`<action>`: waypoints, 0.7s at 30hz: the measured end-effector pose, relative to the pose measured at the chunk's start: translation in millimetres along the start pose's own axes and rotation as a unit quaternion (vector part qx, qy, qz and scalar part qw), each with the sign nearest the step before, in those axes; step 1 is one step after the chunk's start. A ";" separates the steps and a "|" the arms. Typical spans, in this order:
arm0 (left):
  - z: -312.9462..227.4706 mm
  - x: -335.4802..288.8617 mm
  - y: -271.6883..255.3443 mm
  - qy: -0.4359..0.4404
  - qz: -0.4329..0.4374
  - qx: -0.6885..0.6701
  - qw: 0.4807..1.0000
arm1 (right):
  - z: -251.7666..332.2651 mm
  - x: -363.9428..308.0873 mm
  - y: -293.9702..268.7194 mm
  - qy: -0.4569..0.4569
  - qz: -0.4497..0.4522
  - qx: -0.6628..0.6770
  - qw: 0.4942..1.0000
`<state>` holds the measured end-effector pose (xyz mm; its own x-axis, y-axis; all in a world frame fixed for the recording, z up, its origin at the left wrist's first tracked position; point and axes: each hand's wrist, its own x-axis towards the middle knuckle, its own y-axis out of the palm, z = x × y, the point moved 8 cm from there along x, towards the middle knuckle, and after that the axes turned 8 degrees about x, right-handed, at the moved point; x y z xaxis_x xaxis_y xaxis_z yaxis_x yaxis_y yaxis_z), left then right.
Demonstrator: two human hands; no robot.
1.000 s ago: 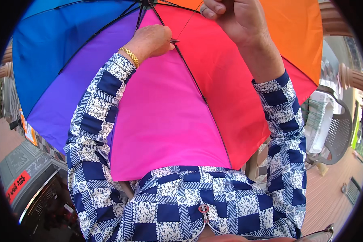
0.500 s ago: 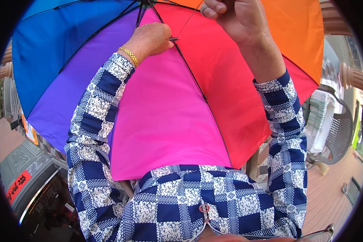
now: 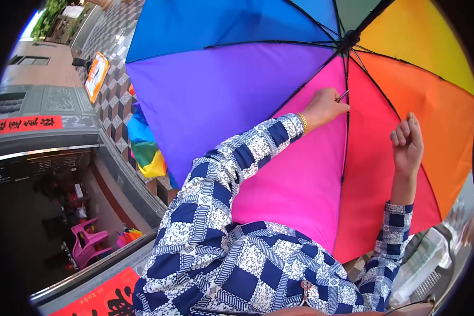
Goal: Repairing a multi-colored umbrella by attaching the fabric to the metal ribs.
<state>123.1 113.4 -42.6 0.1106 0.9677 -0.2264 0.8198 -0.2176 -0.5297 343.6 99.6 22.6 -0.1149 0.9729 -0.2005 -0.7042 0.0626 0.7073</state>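
An open rainbow umbrella (image 3: pixel 295 174) spreads in front of me with its inner side up. Its black ribs meet at a dark hub (image 3: pixel 348 39) near the top. My left hand (image 3: pixel 324 109), with a gold bracelet at the wrist, is closed in a pinch beside the rib between the pink and red panels. A thin metal piece (image 3: pixel 343 96) pokes out from its fingertips. Off to the right, my right hand (image 3: pixel 408 139) is raised over the red and orange panels, fingers curled and pinched together. What it holds, if anything, is too small to make out.
A doorway with a pink plastic chair (image 3: pixel 87 243) inside lies at left. Red paper banners (image 3: pixel 27 125) hang on the wall. More colourful fabric (image 3: pixel 145 142) and an orange-edged board (image 3: pixel 96 77) are on the patterned paving. A grey chair (image 3: pixel 432 282) stands at lower right.
The view has swung left, bringing in the doorway and more of the umbrella. My right hand has moved down and outward. The thread seen between my hands earlier no longer shows clearly.
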 end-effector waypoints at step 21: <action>-27.6 10.7 9.3 -0.004 -0.042 -0.151 0.988 | -26.8 -15.2 -6.4 0.061 -0.034 -0.028 0.997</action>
<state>147.5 125.3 -27.4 0.0327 0.9794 -0.1991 0.9563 -0.0886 -0.2788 331.2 78.4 3.0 -0.1474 0.9321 -0.3307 -0.7507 0.1123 0.6511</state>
